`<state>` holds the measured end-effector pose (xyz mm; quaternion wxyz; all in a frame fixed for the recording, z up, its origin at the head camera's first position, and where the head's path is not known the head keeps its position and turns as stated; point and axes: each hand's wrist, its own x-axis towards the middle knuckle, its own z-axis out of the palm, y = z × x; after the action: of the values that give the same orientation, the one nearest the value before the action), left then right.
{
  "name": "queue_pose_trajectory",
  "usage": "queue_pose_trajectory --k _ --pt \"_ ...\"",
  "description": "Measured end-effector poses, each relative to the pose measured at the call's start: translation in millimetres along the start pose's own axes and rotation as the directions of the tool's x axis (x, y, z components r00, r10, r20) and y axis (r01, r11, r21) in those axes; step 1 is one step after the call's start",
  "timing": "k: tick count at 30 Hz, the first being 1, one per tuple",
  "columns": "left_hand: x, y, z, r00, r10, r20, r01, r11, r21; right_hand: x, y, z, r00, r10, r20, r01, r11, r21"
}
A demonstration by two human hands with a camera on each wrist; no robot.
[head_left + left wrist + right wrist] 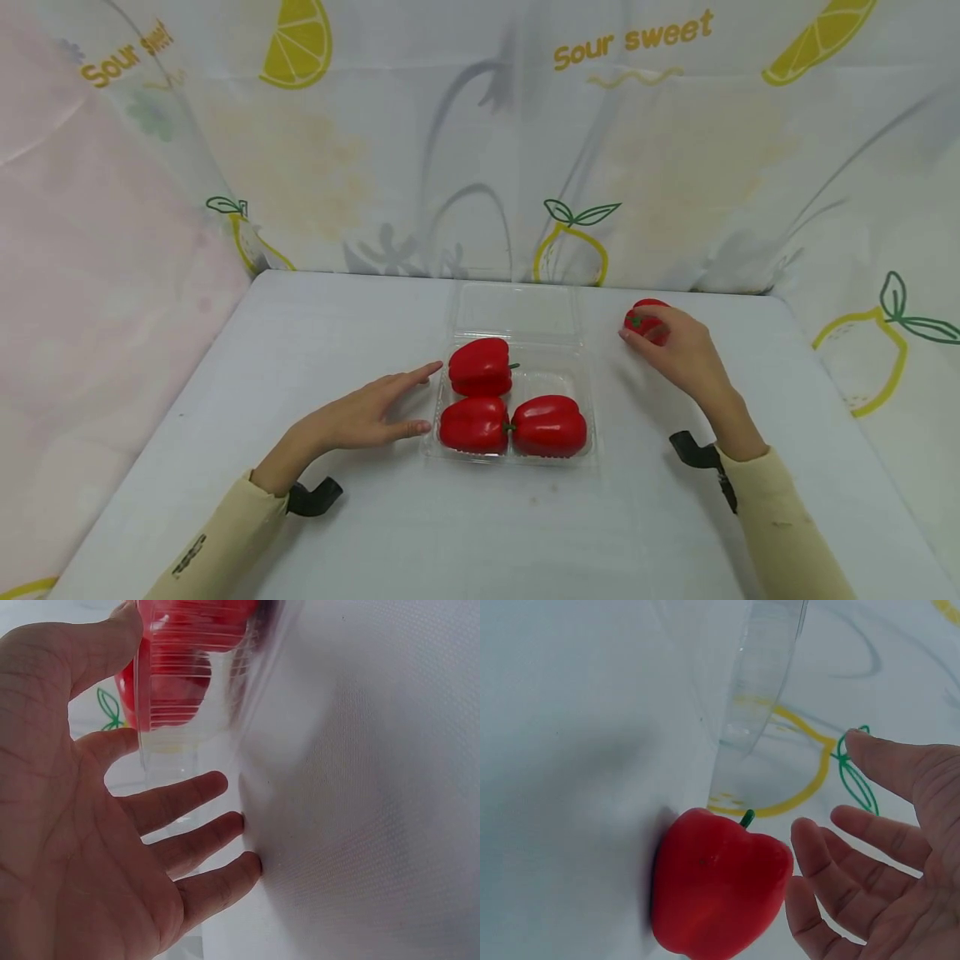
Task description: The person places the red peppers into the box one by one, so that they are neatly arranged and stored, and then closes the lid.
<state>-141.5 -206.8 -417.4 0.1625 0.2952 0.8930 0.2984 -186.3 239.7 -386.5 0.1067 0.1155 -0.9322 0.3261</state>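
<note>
A clear plastic clamshell box [546, 383] lies on the table with its lid [517, 308] folded back. Three red bell peppers are inside: one at the back left [478, 367], one at the front left [472, 425] and one at the front right [551, 425]. My left hand [363, 417] is spread at the box's left side, thumb tip and forefinger right at its wall. Right of the box, a loose red bell pepper [720, 885] with a green stem rests on the table. Over it hovers my right hand [686, 346], fingers loosely bent and apart from its side in the right wrist view.
A white cloth covers the table [360, 517]. Behind it hangs a backdrop [420, 150] printed with lemons and lettering. Black curved pieces stick out at the left cuff [315, 497] and the right cuff [693, 450].
</note>
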Motion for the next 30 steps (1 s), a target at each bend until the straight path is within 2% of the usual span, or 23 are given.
queue_pose_trajectory --k 8,14,24,30 --pt "-0.8 2.4 -0.6 1.000 -0.004 0.000 0.004 1.000 -0.001 -1 8 -1 0.989 0.135 -0.052 -0.134 0.991 0.017" --pt "-0.5 1.3 -0.1 1.000 -0.004 0.001 0.004 1.000 0.002 0 17 0 0.982 0.182 -0.053 -0.181 0.983 0.019" --pt "0.0 1.2 0.5 1.000 -0.009 0.004 0.009 1.000 -0.002 -2 22 0 0.989 0.138 -0.055 -0.139 0.990 -0.017" --pt "-0.2 1.5 -0.1 1.000 0.004 0.002 -0.004 1.000 0.005 -2 25 -1 0.987 0.156 -0.042 -0.157 0.987 -0.024"
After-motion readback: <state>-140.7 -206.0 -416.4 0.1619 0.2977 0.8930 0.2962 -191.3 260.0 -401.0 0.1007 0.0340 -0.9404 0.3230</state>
